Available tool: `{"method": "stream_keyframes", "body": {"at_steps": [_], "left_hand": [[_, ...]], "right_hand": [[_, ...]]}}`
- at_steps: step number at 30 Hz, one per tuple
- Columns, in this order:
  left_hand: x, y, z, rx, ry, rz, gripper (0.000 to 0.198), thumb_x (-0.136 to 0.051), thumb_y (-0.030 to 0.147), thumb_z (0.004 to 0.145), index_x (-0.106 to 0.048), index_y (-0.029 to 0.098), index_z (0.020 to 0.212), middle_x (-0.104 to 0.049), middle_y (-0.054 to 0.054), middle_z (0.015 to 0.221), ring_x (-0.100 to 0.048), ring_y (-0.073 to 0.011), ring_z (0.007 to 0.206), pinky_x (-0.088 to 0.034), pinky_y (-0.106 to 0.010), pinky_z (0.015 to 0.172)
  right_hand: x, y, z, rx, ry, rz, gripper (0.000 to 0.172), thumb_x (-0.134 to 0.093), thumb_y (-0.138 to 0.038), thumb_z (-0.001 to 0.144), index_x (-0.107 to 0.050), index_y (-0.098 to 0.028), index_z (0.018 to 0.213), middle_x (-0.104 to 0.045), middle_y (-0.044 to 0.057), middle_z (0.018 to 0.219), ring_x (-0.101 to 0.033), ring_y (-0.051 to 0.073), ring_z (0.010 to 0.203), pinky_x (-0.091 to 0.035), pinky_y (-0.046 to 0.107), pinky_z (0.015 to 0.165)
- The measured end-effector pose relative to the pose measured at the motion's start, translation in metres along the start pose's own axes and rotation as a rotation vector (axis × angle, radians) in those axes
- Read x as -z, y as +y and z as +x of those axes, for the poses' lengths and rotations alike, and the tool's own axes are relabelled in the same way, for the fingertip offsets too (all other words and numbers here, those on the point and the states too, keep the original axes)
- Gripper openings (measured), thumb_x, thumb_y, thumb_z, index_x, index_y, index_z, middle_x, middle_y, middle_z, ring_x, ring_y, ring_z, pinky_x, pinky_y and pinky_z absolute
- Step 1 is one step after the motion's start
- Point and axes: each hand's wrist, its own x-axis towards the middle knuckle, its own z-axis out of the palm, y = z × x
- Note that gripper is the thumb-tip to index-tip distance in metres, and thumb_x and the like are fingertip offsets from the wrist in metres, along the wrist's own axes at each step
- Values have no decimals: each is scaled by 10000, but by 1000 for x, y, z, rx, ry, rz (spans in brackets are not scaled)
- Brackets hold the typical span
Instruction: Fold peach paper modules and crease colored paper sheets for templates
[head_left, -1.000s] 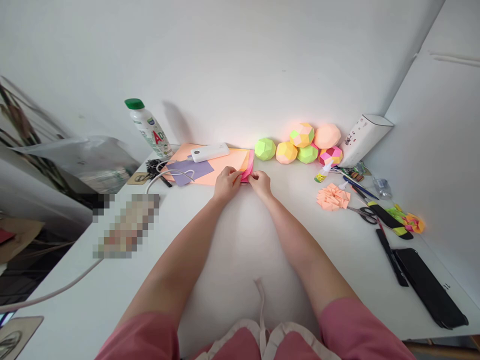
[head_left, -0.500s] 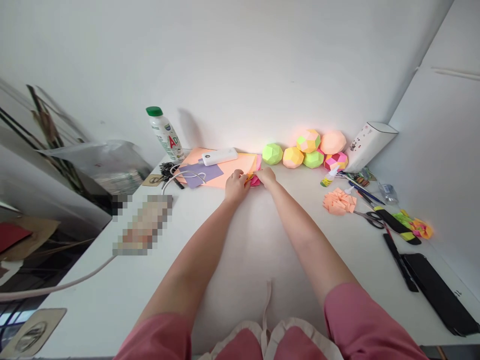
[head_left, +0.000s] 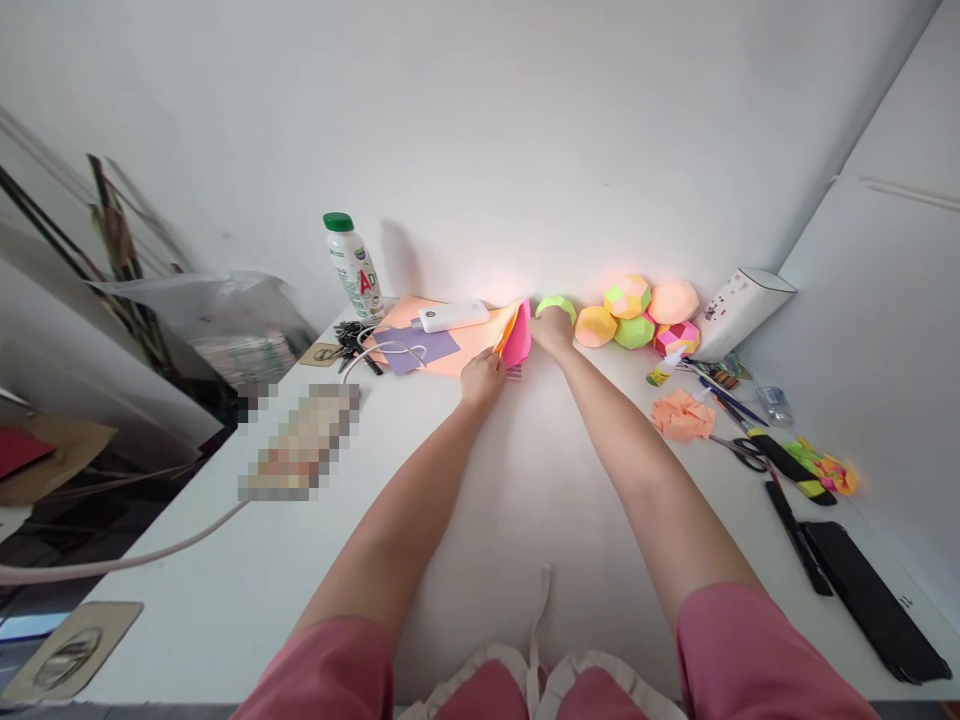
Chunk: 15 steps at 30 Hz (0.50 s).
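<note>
A stack of coloured paper sheets (head_left: 450,350) lies at the back of the white table (head_left: 495,500). Its pink sheet (head_left: 518,340) stands lifted at the stack's right edge, with orange and yellow sheets just behind it. My left hand (head_left: 482,376) is closed on the near corner of the lifted sheets. Farther back, my right hand (head_left: 553,328) is closed on the pink sheet's far edge, right in front of a green paper ball (head_left: 556,303).
A white power bank (head_left: 454,316) and cable lie on the stack, with a bottle (head_left: 352,265) and keys (head_left: 349,338) to its left. Paper balls (head_left: 637,312), folded orange pieces (head_left: 681,416), scissors (head_left: 739,445), pens and a black case (head_left: 874,600) are on the right.
The pink sheet, flat a second ago, has been lifted upright at the stack's right edge. My right hand moved back toward the green ball. The view shifted a little.
</note>
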Motion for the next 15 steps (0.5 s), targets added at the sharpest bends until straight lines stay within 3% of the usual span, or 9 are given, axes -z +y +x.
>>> {"method": "stream_keyframes", "body": {"at_steps": [3,6,8,11,15], "left_hand": [[1,1,0,15,7,-19,316,-557,356,937,-568,181,1201,-582,-90,1226,-604,-201,1036,-533,-410,882],[1,2,0,19,13,-31,319,-560,356,936,-567,181,1202,-582,-89,1224,-604,-202,1037,-533,-410,881],[2,2,-1,18,16,-33,323,-563,356,934,-565,178,1204,-583,-89,1223,-604,-203,1037,-534,-412,880],[2,2,-1,13,17,-30,319,-559,356,937,-567,180,1202,-582,-90,1224,-604,-201,1036,-534,-411,881],[2,2,-1,8,10,-18,310,-554,356,939,-570,186,1198,-581,-90,1228,-603,-199,1036,-533,-407,884]], "right_hand": [[15,-1,-6,-57,25,-10,150,-651,-211,781,-583,-178,652,-520,2,531,-584,158,589,-433,243,493],[12,3,-16,-145,-13,-14,139,-650,-238,824,-623,-145,725,-591,18,605,-595,150,586,-483,260,517],[4,7,-22,-219,-64,-10,169,-636,-286,870,-649,-121,901,-662,57,815,-640,170,725,-545,306,632],[-6,12,-28,-299,-134,20,336,-579,-355,923,-567,-153,1191,-604,87,1179,-622,200,1001,-547,406,845],[-9,11,-34,-317,-177,80,350,-572,-359,927,-554,-166,1219,-584,88,1224,-607,209,1043,-536,423,878]]}}
